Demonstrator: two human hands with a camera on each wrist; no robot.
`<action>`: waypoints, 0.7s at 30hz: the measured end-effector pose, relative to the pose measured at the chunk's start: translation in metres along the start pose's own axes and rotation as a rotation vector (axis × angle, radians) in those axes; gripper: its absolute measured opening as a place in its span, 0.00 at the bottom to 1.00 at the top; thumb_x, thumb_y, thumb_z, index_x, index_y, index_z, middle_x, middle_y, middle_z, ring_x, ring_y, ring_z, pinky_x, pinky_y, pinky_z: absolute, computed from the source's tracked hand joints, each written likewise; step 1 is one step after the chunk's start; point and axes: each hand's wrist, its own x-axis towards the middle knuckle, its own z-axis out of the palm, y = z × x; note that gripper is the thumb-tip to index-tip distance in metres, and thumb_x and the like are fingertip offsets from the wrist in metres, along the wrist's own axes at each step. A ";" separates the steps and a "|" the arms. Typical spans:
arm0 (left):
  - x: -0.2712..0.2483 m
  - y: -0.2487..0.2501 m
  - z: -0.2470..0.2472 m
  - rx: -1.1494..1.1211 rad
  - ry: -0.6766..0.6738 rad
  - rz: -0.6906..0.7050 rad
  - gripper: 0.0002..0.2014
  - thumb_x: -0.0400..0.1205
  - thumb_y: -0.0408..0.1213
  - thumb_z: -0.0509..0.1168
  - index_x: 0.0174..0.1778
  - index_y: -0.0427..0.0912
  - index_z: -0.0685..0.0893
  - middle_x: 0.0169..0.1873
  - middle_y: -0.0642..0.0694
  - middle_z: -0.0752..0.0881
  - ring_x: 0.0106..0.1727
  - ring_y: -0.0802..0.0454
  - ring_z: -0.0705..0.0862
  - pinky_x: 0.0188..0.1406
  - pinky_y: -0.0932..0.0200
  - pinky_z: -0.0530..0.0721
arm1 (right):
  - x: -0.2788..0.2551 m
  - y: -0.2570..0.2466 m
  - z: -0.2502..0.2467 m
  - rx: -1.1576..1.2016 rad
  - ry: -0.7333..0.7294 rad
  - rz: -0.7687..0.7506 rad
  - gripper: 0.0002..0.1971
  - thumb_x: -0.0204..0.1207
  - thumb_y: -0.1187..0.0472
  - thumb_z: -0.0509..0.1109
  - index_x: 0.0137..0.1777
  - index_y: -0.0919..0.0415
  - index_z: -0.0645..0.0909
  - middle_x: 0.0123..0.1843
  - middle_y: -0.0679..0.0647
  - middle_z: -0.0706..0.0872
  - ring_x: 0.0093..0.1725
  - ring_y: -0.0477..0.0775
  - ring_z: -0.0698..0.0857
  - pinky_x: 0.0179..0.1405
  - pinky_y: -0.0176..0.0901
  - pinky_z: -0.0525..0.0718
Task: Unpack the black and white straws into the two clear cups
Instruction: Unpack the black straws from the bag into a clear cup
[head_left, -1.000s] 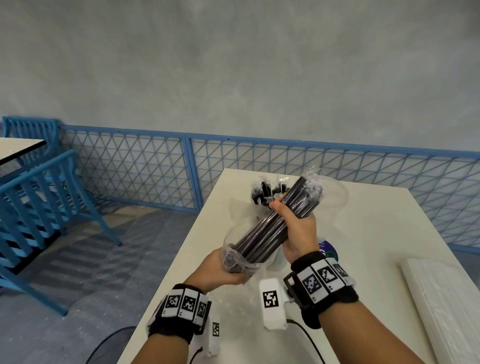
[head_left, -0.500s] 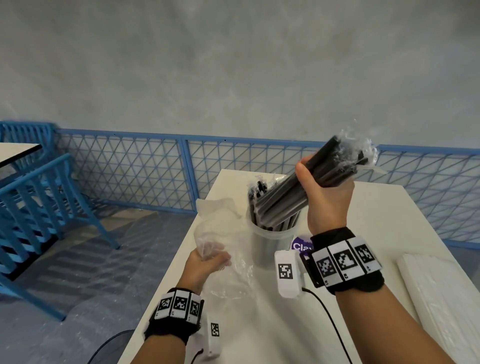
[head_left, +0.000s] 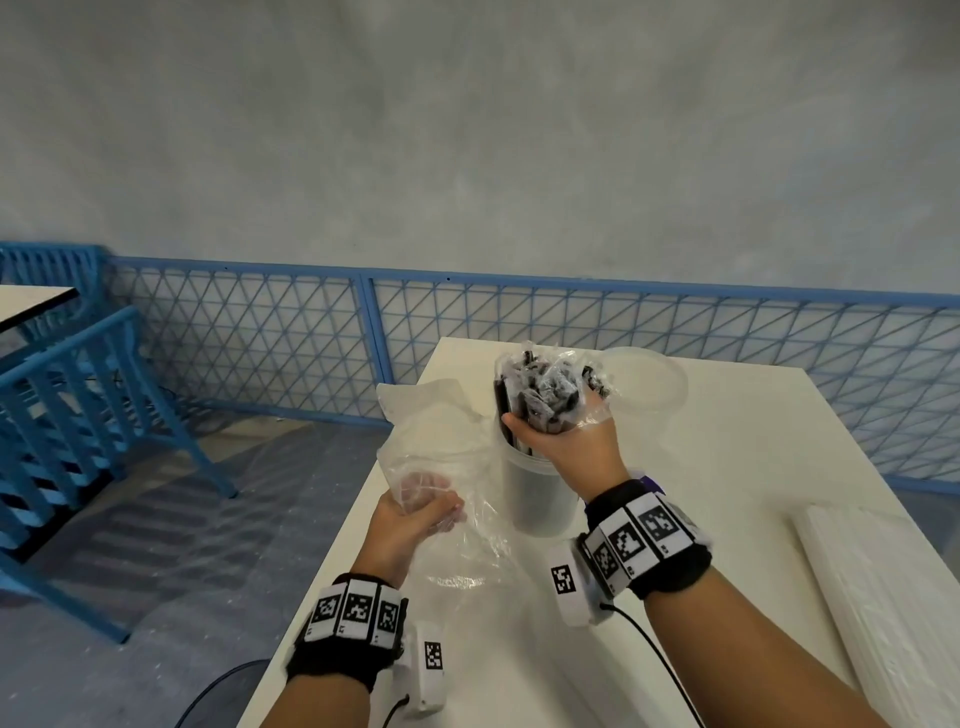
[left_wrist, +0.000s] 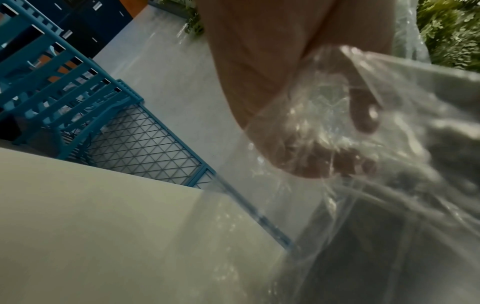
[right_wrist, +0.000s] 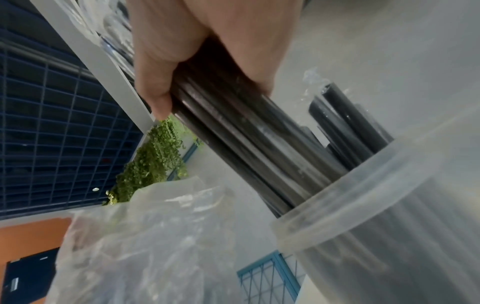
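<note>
My right hand (head_left: 558, 434) grips a bundle of black straws (head_left: 543, 395) in individual clear wrappers, their lower ends inside the near clear cup (head_left: 540, 493). In the right wrist view the black straws (right_wrist: 259, 148) slant down into the cup (right_wrist: 389, 226), where other black straws stand. My left hand (head_left: 415, 506) holds the empty clear plastic bag (head_left: 441, 436) left of the cup; in the left wrist view the fingers (left_wrist: 363, 115) curl round the bag (left_wrist: 389, 164). A second clear cup (head_left: 647, 382) stands behind the first. A pack of white straws (head_left: 893, 597) lies at the right.
The white table (head_left: 727, 467) ends at its left edge close to my left hand. A blue mesh fence (head_left: 260, 348) runs behind it, and blue chairs (head_left: 67, 415) stand at the far left. A cable (head_left: 654, 660) trails from my right wrist.
My right hand pulled the black straw bundle out of the bag, lifted it, then lowered it upright into the near cup. My left hand kept the emptied bag beside the cup.
</note>
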 end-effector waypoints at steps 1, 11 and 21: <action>0.000 0.000 0.000 -0.001 -0.004 0.000 0.08 0.75 0.22 0.69 0.43 0.38 0.82 0.29 0.44 0.88 0.32 0.48 0.87 0.41 0.54 0.84 | 0.002 0.002 0.000 0.002 -0.011 0.011 0.22 0.62 0.70 0.81 0.53 0.57 0.78 0.46 0.37 0.82 0.45 0.21 0.81 0.49 0.16 0.77; -0.003 0.003 0.003 -0.013 -0.035 0.023 0.06 0.76 0.24 0.68 0.45 0.39 0.82 0.33 0.41 0.87 0.36 0.47 0.88 0.43 0.54 0.86 | 0.020 0.050 0.002 -0.038 0.036 0.268 0.25 0.62 0.58 0.82 0.58 0.65 0.81 0.53 0.57 0.89 0.55 0.54 0.87 0.57 0.47 0.85; -0.007 0.008 0.007 -0.056 -0.020 0.026 0.06 0.76 0.25 0.69 0.46 0.38 0.82 0.37 0.39 0.87 0.38 0.45 0.87 0.43 0.56 0.86 | 0.020 0.051 0.002 -0.017 -0.005 0.319 0.23 0.65 0.64 0.79 0.60 0.65 0.78 0.55 0.55 0.85 0.55 0.52 0.84 0.49 0.33 0.79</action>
